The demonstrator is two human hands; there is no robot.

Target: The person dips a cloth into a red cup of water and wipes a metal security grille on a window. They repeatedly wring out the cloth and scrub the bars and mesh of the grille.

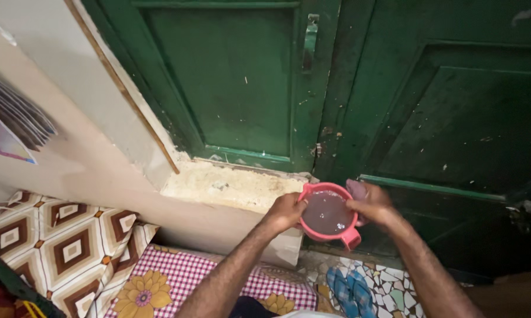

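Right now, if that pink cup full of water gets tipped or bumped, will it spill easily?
Probably yes. The pink cup looks filled close to its rim, so a small tilt would likely slop water out. It seems fairly heavy for its size, since the left hand and right hand both hold the rim. The plastic looks stiff, unlikely to bend.

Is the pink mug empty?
No. The pink mug, held at its rim by the left hand and the right hand, is filled with murky liquid nearly to the top.

Green double door [236, 88], stone sill [230, 185], patterned bedding [71, 247], blue sandals [345, 288] on mosaic floor [389, 288].
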